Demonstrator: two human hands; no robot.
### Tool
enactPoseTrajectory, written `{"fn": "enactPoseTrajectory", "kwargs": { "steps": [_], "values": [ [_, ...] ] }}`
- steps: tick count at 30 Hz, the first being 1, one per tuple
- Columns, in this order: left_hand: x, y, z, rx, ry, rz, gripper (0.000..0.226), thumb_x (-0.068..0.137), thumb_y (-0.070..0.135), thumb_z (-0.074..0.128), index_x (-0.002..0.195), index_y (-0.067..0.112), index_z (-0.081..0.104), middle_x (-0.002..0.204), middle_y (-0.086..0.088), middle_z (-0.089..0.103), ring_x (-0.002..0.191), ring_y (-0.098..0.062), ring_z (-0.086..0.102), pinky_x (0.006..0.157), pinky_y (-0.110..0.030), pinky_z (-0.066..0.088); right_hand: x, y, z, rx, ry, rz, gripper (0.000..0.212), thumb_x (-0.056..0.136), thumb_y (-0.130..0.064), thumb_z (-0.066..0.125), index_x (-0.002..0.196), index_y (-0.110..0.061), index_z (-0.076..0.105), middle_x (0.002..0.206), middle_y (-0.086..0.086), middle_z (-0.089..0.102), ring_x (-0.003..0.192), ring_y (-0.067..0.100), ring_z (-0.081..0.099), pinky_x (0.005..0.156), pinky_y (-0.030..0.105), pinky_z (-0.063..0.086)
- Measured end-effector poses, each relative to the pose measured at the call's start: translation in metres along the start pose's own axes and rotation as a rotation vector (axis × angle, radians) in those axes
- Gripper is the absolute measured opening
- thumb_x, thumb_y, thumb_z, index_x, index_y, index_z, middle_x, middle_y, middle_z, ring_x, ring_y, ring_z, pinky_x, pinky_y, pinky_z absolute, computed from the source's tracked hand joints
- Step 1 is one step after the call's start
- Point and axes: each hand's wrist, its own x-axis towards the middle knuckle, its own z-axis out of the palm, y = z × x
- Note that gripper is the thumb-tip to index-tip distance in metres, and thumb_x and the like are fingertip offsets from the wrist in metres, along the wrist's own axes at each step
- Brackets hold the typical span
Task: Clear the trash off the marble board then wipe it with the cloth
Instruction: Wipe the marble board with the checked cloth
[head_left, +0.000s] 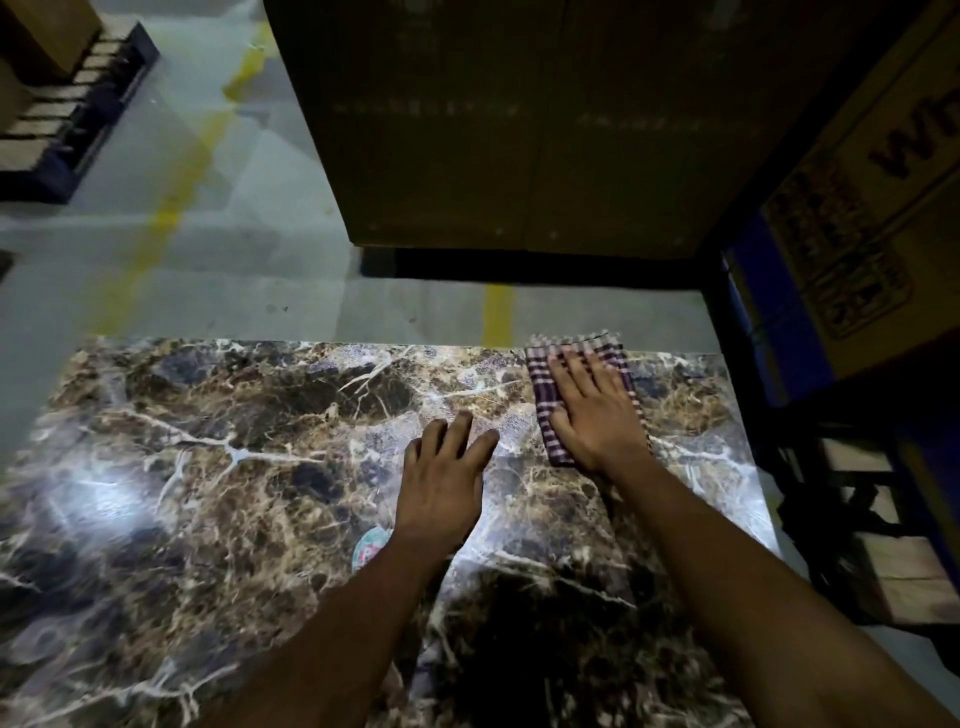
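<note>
A brown, white-veined marble board (208, 467) fills the lower part of the head view. A folded purple-and-white checked cloth (545, 384) lies near the board's far right corner. My right hand (592, 410) presses flat on the cloth with straight fingers. My left hand (447, 478) rests flat on the bare marble just left of the cloth, fingers spread. A small round, pale piece of trash (366, 545) with a red and green print lies on the board, partly hidden under my left wrist.
Beyond the board is a grey floor (234, 260) with yellow lines. A large dark cardboard box (493, 130) stands behind the board. A printed carton (872, 182) on a blue rack is at the right. A pallet (62, 104) lies far left.
</note>
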Motion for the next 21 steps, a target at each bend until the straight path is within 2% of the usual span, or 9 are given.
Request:
{"fn": "enactPoseTrajectory", "kwargs": {
  "steps": [3, 8, 12, 15, 19, 21],
  "values": [
    [-0.001, 0.009, 0.004, 0.022, 0.017, 0.001, 0.048, 0.091, 0.021, 0.061, 0.135, 0.034, 0.047, 0.145, -0.001, 0.043, 0.123, -0.029, 0.041, 0.091, -0.044, 0.038, 0.005, -0.015, 0.002, 0.029, 0.045, 0.081, 0.076, 0.094, -0.052, 0.013, 0.164, -0.024, 0.005, 0.172, 0.004, 0.006, 0.158, 0.026, -0.001, 0.127, 0.044, -0.001],
    [-0.009, 0.022, 0.008, 0.032, 0.006, -0.033, 0.046, 0.096, 0.035, 0.051, 0.142, 0.034, 0.044, 0.150, -0.001, 0.042, 0.133, -0.032, 0.038, 0.098, -0.050, 0.036, -0.043, -0.018, 0.010, 0.003, -0.013, -0.061, 0.075, 0.095, -0.053, 0.016, 0.164, -0.026, 0.007, 0.171, 0.003, 0.006, 0.158, 0.025, -0.002, 0.127, 0.043, -0.004],
    [-0.021, 0.027, 0.010, 0.069, -0.043, 0.013, 0.049, 0.097, 0.036, 0.052, 0.144, 0.034, 0.040, 0.156, -0.008, 0.034, 0.138, -0.038, 0.033, 0.103, -0.059, 0.034, -0.048, 0.008, 0.009, 0.008, 0.008, 0.076, 0.078, 0.091, -0.055, 0.013, 0.164, -0.027, 0.006, 0.172, 0.002, 0.005, 0.158, 0.024, -0.001, 0.127, 0.045, 0.002],
    [-0.023, 0.028, 0.011, 0.066, -0.045, 0.060, 0.053, 0.094, 0.028, 0.057, 0.144, 0.031, 0.040, 0.154, -0.007, 0.036, 0.133, -0.035, 0.033, 0.103, -0.058, 0.034, -0.042, -0.012, 0.011, 0.035, 0.035, 0.149, 0.076, 0.093, -0.053, 0.012, 0.164, -0.026, 0.005, 0.172, 0.004, 0.005, 0.158, 0.026, -0.003, 0.128, 0.047, 0.004],
    [-0.030, 0.030, 0.012, 0.065, -0.077, 0.080, 0.058, 0.095, 0.023, 0.056, 0.149, 0.032, 0.036, 0.159, -0.008, 0.030, 0.139, -0.036, 0.028, 0.110, -0.061, 0.028, -0.081, -0.030, 0.016, -0.010, -0.028, -0.005, 0.076, 0.094, -0.053, 0.011, 0.164, -0.025, 0.004, 0.172, 0.003, -0.002, 0.158, 0.025, -0.008, 0.127, 0.045, -0.003],
    [-0.037, 0.032, 0.009, 0.072, -0.086, 0.112, 0.059, 0.095, 0.025, 0.057, 0.149, 0.032, 0.034, 0.160, -0.010, 0.027, 0.143, -0.037, 0.026, 0.111, -0.061, 0.024, -0.100, -0.019, 0.017, 0.002, -0.037, 0.001, 0.077, 0.092, -0.054, 0.014, 0.164, -0.027, 0.005, 0.172, 0.002, 0.000, 0.158, 0.023, -0.007, 0.127, 0.043, -0.005]
  ]
}}
